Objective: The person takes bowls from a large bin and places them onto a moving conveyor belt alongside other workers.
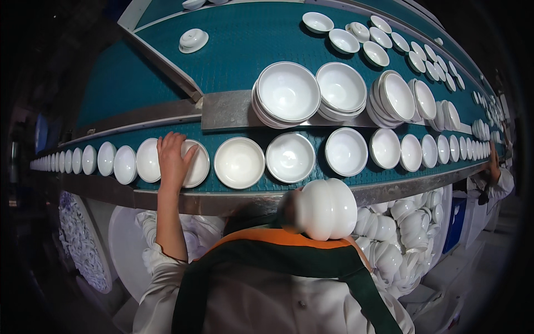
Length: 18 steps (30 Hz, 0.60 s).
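Observation:
My left hand (175, 158) reaches over the near belt, thumb inside the rim of a white bowl (197, 167) and fingers over its left edge. Another white bowl (148, 160) lies just left of that hand. In front of my apron, my right hand (290, 211) is dark and smeared at the end of a stack of white bowls (328, 210). It holds this stack on its side, close to the belt's near edge; most of its fingers are hidden. Just beyond the stack, more upright bowls (290, 157) sit in one row along the belt.
Stacked bowls (287, 92) line a metal ledge (228, 109) behind the row. Farther off, a wide green belt (245, 50) carries scattered bowls. A metal rail (389, 192) borders the near belt. Below right is a heap of bowls (397, 239). Another person's hand (493, 164) is at far right.

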Tool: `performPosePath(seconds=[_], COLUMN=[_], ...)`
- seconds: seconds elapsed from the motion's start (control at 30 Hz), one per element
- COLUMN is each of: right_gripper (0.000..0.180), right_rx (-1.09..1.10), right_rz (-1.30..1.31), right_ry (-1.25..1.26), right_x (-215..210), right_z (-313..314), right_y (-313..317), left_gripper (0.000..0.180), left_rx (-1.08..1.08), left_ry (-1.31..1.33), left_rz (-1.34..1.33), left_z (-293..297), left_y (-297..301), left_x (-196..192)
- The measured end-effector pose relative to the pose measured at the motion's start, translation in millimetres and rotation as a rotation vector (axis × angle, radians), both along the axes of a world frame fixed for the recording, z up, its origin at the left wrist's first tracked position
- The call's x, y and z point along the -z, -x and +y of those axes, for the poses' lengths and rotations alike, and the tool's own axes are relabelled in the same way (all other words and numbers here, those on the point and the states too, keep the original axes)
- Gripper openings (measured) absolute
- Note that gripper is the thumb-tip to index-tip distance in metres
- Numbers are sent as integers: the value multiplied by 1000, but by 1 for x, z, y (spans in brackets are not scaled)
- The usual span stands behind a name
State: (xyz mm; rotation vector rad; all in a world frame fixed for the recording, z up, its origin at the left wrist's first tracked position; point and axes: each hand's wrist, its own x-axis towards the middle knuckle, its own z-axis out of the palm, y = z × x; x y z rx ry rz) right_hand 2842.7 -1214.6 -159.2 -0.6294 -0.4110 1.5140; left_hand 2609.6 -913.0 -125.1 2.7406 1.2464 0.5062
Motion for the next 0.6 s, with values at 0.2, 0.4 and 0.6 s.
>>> performPosePath(seconds=[0.2,0.4,0.6], right_gripper=[33,34,31], right_rx=[-49,-321,-19], right_rz=[-435,-996,-90], right_ry=[-73,-127,56], right_x=[-14,-19,81], right_z=[12,24,-13], right_y=[1,-27,5], left_gripper=[33,22,35], left_rx=[263,45,288], left_ry=[116,187,149], left_rz=[-7,-1,-116], left_z=[-27,0,-35], left_y=[-21,-1,-49], left_x=[-6,7,-12])
